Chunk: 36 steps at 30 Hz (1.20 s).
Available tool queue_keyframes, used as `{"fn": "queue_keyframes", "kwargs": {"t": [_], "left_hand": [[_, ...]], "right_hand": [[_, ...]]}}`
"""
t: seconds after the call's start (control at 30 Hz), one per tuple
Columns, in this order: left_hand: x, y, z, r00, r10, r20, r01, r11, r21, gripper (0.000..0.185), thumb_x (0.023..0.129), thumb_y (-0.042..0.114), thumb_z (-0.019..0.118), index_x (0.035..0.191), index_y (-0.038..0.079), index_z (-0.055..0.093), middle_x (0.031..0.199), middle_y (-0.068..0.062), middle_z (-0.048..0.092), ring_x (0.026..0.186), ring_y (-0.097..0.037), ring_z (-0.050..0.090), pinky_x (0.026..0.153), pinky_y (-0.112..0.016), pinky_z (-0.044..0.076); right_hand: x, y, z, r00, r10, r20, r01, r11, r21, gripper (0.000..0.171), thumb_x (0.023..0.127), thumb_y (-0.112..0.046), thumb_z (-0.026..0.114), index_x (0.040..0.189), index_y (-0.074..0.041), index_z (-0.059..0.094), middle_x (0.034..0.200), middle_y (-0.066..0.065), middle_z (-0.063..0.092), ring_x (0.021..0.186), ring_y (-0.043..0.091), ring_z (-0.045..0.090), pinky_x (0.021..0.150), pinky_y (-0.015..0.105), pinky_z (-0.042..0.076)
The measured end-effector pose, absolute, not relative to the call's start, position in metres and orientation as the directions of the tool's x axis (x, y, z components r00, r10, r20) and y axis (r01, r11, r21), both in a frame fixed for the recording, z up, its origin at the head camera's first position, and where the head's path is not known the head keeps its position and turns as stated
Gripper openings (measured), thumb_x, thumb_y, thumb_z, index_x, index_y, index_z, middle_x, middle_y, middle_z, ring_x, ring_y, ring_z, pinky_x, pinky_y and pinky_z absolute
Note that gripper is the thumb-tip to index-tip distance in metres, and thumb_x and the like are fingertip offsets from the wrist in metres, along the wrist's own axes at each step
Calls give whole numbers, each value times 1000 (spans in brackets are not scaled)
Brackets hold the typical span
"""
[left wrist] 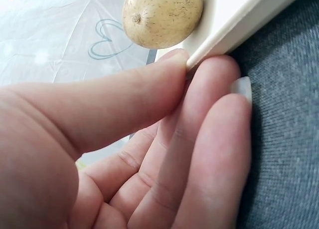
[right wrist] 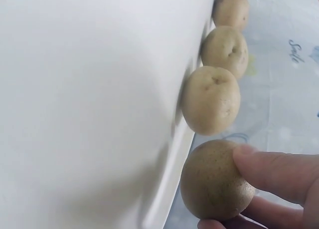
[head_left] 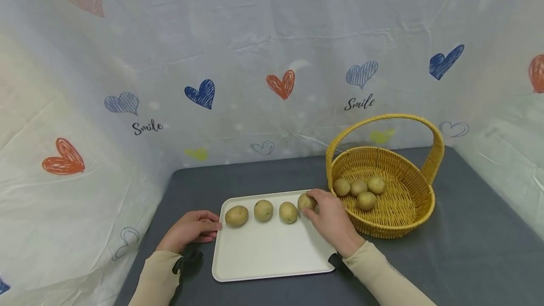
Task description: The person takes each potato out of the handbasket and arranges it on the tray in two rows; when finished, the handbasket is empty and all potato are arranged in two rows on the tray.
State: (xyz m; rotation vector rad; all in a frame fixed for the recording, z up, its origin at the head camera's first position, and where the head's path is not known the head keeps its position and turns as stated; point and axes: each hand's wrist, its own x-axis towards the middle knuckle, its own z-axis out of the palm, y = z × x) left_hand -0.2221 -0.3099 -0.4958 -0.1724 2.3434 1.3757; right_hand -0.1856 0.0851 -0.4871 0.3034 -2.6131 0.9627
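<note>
Near the far right corner of a white tray (head_left: pixel 272 255), my right hand (head_left: pixel 333 221) holds a potato (head_left: pixel 306 203) between thumb and fingers. The right wrist view shows the thumb on one side of this potato (right wrist: pixel 214 181) and fingertips on the other. Three more potatoes lie in a row along the tray's far side: one at the left (head_left: pixel 236 216), one in the middle (head_left: pixel 263 210) and one nearest the held potato (head_left: pixel 288 212). My left hand (head_left: pixel 191 228) pinches the tray's left rim, its thumb and fingers meeting the edge in the left wrist view.
A yellow wicker basket (head_left: pixel 382 232) with a tall arched handle stands right of the tray, several potatoes (head_left: pixel 366 200) inside it at the left. Dark grey cloth (head_left: pixel 480 249) covers the table. A white curtain (head_left: pixel 238 51) printed with hearts hangs behind and at both sides.
</note>
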Motion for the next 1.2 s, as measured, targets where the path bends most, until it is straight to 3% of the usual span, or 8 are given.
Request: {"fn": "queue_keyframes", "kwargs": {"t": [0.37, 0.63, 1.2], "left_hand": [[-224, -310, -496, -906, 88, -415, -314, 518, 796, 39, 94, 25, 86, 122, 1, 73, 100, -8, 77, 85, -17, 75, 77, -34, 67], [-223, -308, -494, -905, 92, -416, -314, 516, 797, 39, 94, 24, 87, 122, 1, 73, 98, -7, 77, 84, -17, 74, 76, -33, 67], [-222, -311, -495, -905, 112, -411, -307, 498, 811, 39, 95, 24, 86, 123, 0, 73, 97, -7, 78, 84, -16, 75, 76, -32, 67]], "right_hand": [[-186, 82, -489, -928, -73, 364, -291, 753, -590, 39, 85, -11, 93, 120, -2, 76, 121, 16, 79, 114, 35, 75, 97, 49, 62], [-184, 83, -489, -927, -73, 368, -288, 768, -572, 37, 84, -9, 93, 116, 0, 77, 115, 17, 80, 107, 34, 76, 93, 48, 63], [-184, 80, -486, -952, -69, 297, -231, 801, -552, 40, 87, -8, 88, 122, 5, 75, 123, 23, 77, 116, 39, 75, 101, 51, 61]]}}
